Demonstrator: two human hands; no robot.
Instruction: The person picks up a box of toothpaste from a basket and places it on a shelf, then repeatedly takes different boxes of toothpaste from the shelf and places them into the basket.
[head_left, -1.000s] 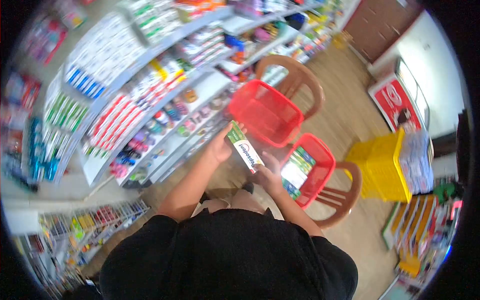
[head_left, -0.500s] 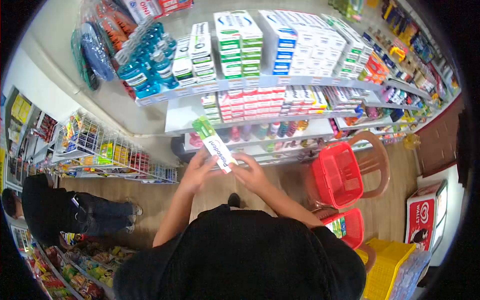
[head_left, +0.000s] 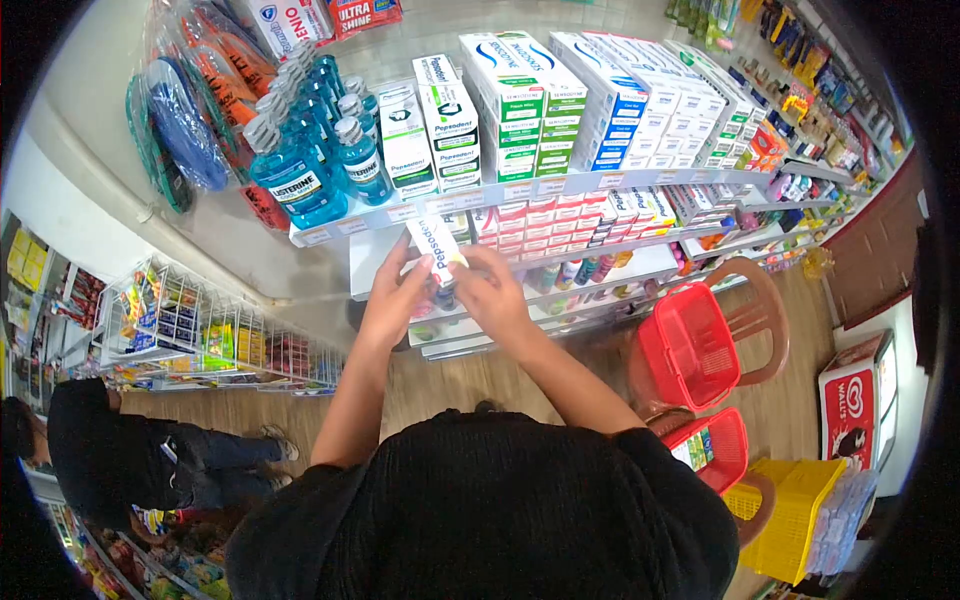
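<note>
Between my two hands is a white Pepsodent toothpaste box (head_left: 434,240), held tilted in front of the shelf edge. My left hand (head_left: 392,302) grips its near part from the left side. The fingers of my right hand (head_left: 492,297) are closed on its near right corner. Just beyond the box, the top shelf carries more Pepsodent boxes (head_left: 408,148), with Listerine bottles (head_left: 300,190) to their left. Sensodyne boxes (head_left: 518,115) are stacked to their right. Red-and-white toothpaste boxes (head_left: 540,222) fill part of the shelf below.
On the right, a red basket (head_left: 692,350) rests on a brown chair (head_left: 765,330); a second red basket (head_left: 735,450) holds green-and-white packs. Yellow crates (head_left: 790,510) stand behind it. A wire rack (head_left: 200,320) and a person in black (head_left: 100,450) are at left.
Both hands have moved forward with the toothpaste box, closer to the shelf. The shelf appears nearer and larger in view. The box's green end no longer shows.
</note>
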